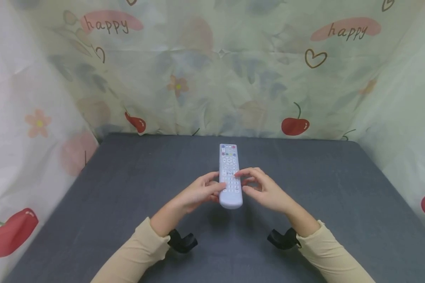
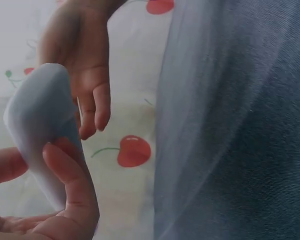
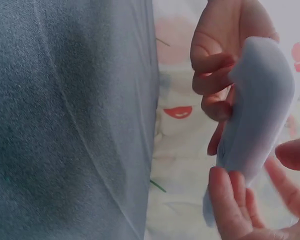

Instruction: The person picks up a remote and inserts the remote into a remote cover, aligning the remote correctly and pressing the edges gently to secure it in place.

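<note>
A white remote control (image 1: 231, 196) with rows of buttons is held above the dark table, its long side pointing away from me. My left hand (image 1: 200, 192) grips its left side, thumb on the button face and fingers at the edge and beneath. The left wrist view shows the smooth back of the remote (image 2: 35, 100) between thumb and fingers of the left hand (image 2: 75, 200). At the right side, my right hand (image 1: 265, 190) touches the button face with its index fingertip; its thumb lies beside the lower edge. In the right wrist view, the right hand's fingers (image 3: 225, 195) spread near the remote's back.
A dark grey cloth-covered table (image 1: 145, 157) lies under both hands. Printed curtains (image 1: 219, 78) with cherries and flowers enclose the back and sides. A black strap (image 1: 182, 241) sits at the left wrist, and another black strap (image 1: 283, 239) at the right.
</note>
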Demonstrator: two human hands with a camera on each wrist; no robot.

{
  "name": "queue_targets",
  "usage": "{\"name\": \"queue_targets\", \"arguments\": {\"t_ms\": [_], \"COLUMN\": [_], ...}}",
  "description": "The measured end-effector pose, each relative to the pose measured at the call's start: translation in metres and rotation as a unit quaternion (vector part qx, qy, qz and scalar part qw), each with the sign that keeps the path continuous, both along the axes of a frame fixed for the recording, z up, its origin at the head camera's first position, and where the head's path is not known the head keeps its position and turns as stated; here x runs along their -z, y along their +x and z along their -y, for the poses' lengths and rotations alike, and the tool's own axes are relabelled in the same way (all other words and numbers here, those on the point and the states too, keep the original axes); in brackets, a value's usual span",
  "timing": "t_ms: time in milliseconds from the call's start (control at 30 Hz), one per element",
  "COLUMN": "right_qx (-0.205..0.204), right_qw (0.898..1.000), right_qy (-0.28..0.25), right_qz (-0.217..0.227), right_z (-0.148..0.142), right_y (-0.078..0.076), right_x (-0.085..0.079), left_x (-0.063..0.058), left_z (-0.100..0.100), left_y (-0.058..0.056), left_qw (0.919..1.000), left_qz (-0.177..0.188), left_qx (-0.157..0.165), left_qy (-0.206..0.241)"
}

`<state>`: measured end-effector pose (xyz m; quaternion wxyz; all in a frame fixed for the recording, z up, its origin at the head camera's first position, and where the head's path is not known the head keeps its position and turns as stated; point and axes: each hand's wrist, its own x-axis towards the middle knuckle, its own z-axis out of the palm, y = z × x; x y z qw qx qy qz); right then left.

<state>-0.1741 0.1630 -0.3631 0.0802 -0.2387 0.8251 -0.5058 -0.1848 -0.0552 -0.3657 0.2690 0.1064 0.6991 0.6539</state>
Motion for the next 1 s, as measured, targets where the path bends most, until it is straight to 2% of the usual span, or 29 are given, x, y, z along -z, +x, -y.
{"name": "queue_targets", "arguments": {"t_ms": [233, 467, 567, 733, 1000], "right_qx": [0.029, 0.039, 0.033, 0.033, 0.044], "right_qw": [0.994, 0.985, 0.983, 0.983, 0.985], "right_qy": [-0.024, -0.048, -0.049, -0.043, -0.038], "right_qz": [0.099, 0.158, 0.171, 0.175, 0.161], "right_z": [0.004, 0.006, 0.006, 0.008, 0.011], "right_y": [-0.003, -0.005, -0.005, -0.006, -0.011], "right_x": [0.008, 0.017, 0.02, 0.025, 0.035], "left_x": [0.015, 0.023, 0.026, 0.031, 0.037], "left_z": [-0.001, -0.005, -0.007, -0.009, -0.01], "left_y": [-0.002, 0.0, -0.001, -0.002, -0.006], "left_qw": [0.9987, 0.9971, 0.9967, 0.9933, 0.9892], "left_qz": [-0.045, -0.069, -0.068, -0.072, -0.075], "left_qx": [0.011, -0.015, -0.03, -0.055, -0.054], "left_qy": [-0.019, -0.027, -0.034, -0.072, -0.114]}}
